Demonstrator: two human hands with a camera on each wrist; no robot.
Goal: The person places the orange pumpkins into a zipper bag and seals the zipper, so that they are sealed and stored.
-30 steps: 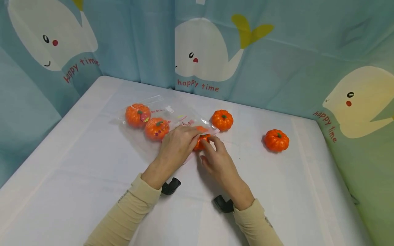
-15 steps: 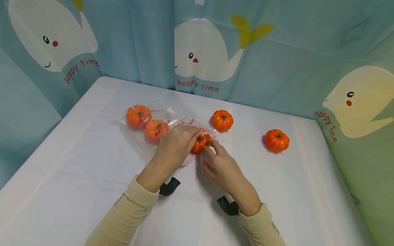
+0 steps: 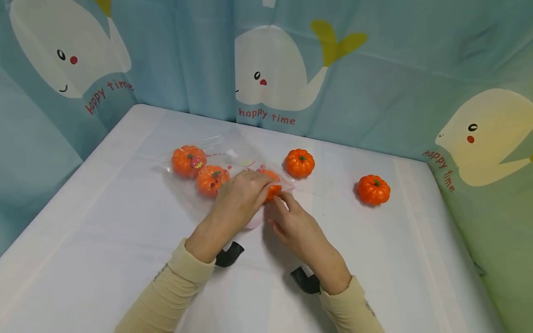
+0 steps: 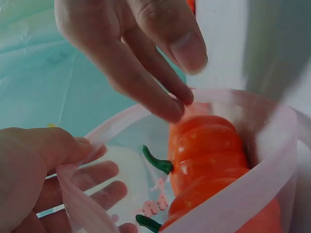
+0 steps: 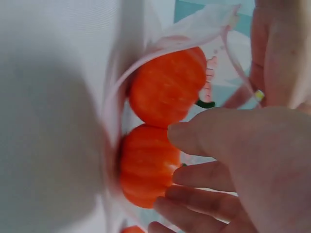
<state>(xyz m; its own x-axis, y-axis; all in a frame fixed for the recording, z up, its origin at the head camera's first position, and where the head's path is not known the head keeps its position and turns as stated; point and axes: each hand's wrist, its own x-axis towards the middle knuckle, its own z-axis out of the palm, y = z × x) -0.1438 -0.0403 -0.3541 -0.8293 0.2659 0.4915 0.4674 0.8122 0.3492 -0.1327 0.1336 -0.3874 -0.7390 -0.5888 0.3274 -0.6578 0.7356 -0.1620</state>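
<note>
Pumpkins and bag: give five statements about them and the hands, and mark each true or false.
1. Two pumpkins lie loose on the table, outside the bag. True: the near pumpkin and the far pumpkin.
2. The bag is opaque black. False: it is clear plastic with small prints.
3. The left hand holds the bag's mouth open. True.
4. The right hand rests flat on the table, far from the bag. False: its fingers are at the pumpkin at the mouth.
5. The bag holds no pumpkins. False: several show through it.
</note>
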